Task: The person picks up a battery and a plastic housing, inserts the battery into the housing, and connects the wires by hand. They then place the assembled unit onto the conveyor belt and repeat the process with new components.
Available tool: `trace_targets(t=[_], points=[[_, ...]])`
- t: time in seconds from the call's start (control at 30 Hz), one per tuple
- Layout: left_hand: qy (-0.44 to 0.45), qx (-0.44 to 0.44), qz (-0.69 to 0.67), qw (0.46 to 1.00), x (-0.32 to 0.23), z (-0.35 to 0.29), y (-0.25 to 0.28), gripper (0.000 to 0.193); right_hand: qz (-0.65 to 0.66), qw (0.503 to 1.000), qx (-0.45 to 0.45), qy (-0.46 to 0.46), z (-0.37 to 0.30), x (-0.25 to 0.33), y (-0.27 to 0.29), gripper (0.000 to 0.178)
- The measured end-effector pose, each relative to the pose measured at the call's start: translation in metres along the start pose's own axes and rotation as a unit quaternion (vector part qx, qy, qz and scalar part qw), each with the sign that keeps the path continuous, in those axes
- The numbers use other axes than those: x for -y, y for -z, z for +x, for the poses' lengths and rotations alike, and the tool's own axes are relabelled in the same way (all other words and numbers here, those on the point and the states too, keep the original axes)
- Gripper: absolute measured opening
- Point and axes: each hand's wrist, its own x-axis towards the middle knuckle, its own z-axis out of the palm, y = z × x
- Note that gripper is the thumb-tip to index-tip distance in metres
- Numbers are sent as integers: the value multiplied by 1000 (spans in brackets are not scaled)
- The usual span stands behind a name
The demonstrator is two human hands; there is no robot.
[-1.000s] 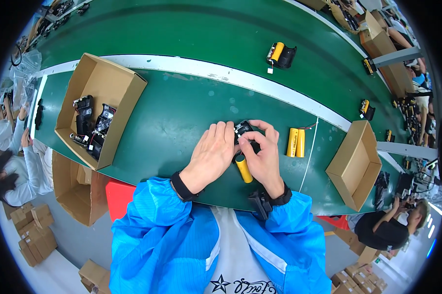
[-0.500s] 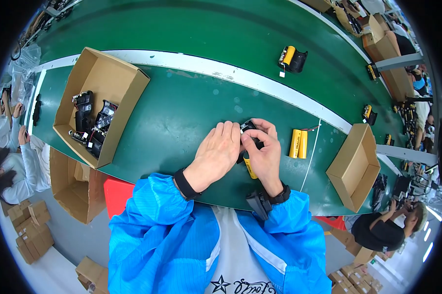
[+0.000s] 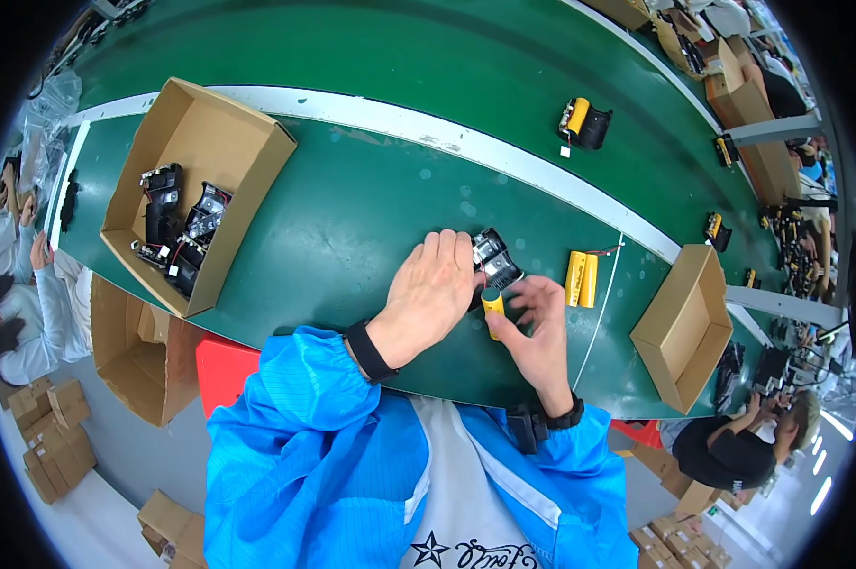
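Observation:
My left hand (image 3: 429,292) is closed on the near left side of a black plastic housing (image 3: 497,259). The housing's hollow inner side, with metal contacts, faces up. Just below it is a yellow cylindrical battery (image 3: 493,305) with a dark end. My right hand (image 3: 540,334) is beside the battery, its thumb against or very near the lower part. The other fingers are spread apart and smeared by motion. Farther right, a pair of yellow batteries (image 3: 582,279) with thin wires lies on the green table (image 3: 352,218).
An open cardboard box (image 3: 248,180) with several black housings stands at the left. Another cardboard box (image 3: 686,327) is at the right. Beyond the white strip (image 3: 418,133), a housing with a yellow battery (image 3: 585,124) lies on the green surface. Co-workers sit at both sides.
My right hand has come off the housing and moved right and nearer, to the yellow battery. More of the housing's inside shows now. My left hand stays on it.

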Motion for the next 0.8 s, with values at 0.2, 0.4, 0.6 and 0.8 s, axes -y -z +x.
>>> trace_targets(t=[0.2, 0.4, 0.6, 0.8], points=[[0, -14, 41, 999, -8, 2, -9, 43, -152, 982, 110, 18, 3, 16, 24, 27], [38, -9, 31, 999, -22, 9, -17, 46, -389, 893, -79, 215, 15, 11, 25, 32], [48, -10, 37, 998, -24, 12, -22, 47, -145, 974, -82, 153, 8, 11, 8, 36], [50, 3, 31, 998, -22, 16, -19, 46, -234, 932, -98, 260, 22, 4, 6, 34]])
